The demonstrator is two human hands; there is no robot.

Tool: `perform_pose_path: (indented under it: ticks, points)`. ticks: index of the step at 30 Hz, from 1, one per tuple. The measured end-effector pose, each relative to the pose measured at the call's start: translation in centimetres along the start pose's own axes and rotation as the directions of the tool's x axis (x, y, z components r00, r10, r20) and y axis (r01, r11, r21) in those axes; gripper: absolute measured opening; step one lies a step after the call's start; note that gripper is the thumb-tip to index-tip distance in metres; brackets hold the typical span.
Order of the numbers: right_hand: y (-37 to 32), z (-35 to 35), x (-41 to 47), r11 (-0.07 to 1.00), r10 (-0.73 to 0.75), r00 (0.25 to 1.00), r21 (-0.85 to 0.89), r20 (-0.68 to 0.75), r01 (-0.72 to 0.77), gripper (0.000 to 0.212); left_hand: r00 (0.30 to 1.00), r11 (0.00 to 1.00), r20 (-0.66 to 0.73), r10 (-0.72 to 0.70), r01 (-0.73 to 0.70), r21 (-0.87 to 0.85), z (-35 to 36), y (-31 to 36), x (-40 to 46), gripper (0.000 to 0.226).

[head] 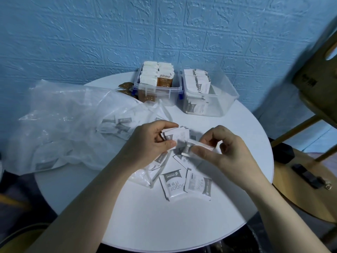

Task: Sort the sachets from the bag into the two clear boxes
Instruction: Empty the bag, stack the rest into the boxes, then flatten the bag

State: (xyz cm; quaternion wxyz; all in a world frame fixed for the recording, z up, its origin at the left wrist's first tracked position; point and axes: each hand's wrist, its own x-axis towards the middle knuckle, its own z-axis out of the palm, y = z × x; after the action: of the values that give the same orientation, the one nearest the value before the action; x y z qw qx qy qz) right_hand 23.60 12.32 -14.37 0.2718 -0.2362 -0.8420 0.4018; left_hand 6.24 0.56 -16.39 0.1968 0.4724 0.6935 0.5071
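A round white table [209, 207] stands against a blue embossed wall [91, 33]. On its left side lies a big, crumpled clear plastic bag [60, 115], with several white and grey sachets [116, 125] showing dimly through it.

At the back of the table two clear boxes stand side by side, just apart. The left box [158, 92], which has blue latches, is packed with upright brown and white sachets [165, 80]; the front one reads "talkoo" beside two characters. A few more brown sachets [125, 89] lie on the table just left of this box. The right box [213, 99] is larger and holds a row of upright white sachets with grey print [198, 83] along its left side; its right part shows only clear plastic.

Loose white sachets [186, 183] lie on the table near the person, one reading "Sugar" upside down.

The left hand [151, 141] grips a small stack of white sachets [175, 135], fingers curled round it and thumb on its face. The right hand [229, 148] pinches one white sachet [197, 145] between thumb and curled fingers, its near end touching the stack; it is blurred, so its print cannot be read.
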Motion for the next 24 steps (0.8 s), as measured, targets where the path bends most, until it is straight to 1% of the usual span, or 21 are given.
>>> perform_pose_path:
  ticks: [1,4,6,10,13,15,18,19,20,21,22,23,24]
  points:
    - [0.0,0.0,0.1,1.0,0.002,1.0,0.012,0.002,-0.002,0.017,1.0,1.0,0.001,-0.001,0.001,0.002,0.0,0.0,0.0,0.043]
    - [0.0,0.3,0.1,0.99,0.047,0.998,0.133,0.043,-0.052,0.013,1.0,1.0,0.016,-0.005,0.005,-0.013,-0.1,0.0,0.0,0.045]
    - [0.0,0.6,0.3,0.984,0.077,0.996,0.157,0.041,-0.083,0.012,0.999,0.999,0.043,-0.006,0.008,-0.038,0.0,0.0,0.0,0.046]
    - [0.5,1.3,0.8,0.995,0.087,0.996,0.054,-0.022,-0.086,0.011,0.994,0.998,0.109,-0.022,0.029,-0.06,-0.1,-0.1,0.0,0.047]
    - [0.6,1.6,0.9,0.997,0.069,0.997,0.018,-0.022,-0.068,0.009,0.982,0.997,0.187,-0.02,0.033,-0.067,0.0,0.0,-0.1,0.049]
    - [0.5,1.6,0.8,0.998,0.051,0.999,0.045,-0.021,-0.05,0.011,0.986,1.0,0.167,-0.018,0.022,-0.019,0.3,0.2,-0.2,0.05]
    - [0.5,1.0,-0.1,0.998,0.024,0.998,0.058,-0.053,-0.02,0.014,0.998,0.999,0.061,-0.015,0.013,0.032,0.9,0.3,0.0,0.044]
    - [0.4,0.6,-0.6,1.0,0.02,0.999,0.025,-0.049,-0.019,0.016,0.999,1.0,0.036,-0.004,0.003,0.027,1.0,0.3,0.1,0.042]
    - [0.3,0.2,-1.1,0.999,0.03,0.999,-0.02,-0.03,-0.031,0.024,1.0,1.0,0.015,0.007,-0.007,0.022,1.0,0.3,0.1,0.042]
    - [0.2,-0.2,-1.7,0.996,0.062,0.998,-0.071,0.004,-0.061,0.038,1.0,1.0,-0.003,0.023,-0.023,0.012,0.9,0.3,0.1,0.044]
    - [0.0,-0.6,-2.3,0.986,0.116,0.992,-0.126,0.05,-0.109,0.051,0.999,0.999,-0.013,0.044,-0.044,-0.009,0.8,0.4,0.1,0.047]
    - [-0.3,-1.0,-2.8,0.969,0.182,0.978,-0.186,0.102,-0.161,0.055,0.998,0.997,-0.006,0.063,-0.063,-0.04,0.8,0.4,0.0,0.048]
    - [-0.5,-1.3,-3.2,0.95,0.239,0.957,-0.244,0.165,-0.195,0.055,0.997,0.995,0.014,0.073,-0.072,-0.062,0.8,0.4,0.0,0.049]
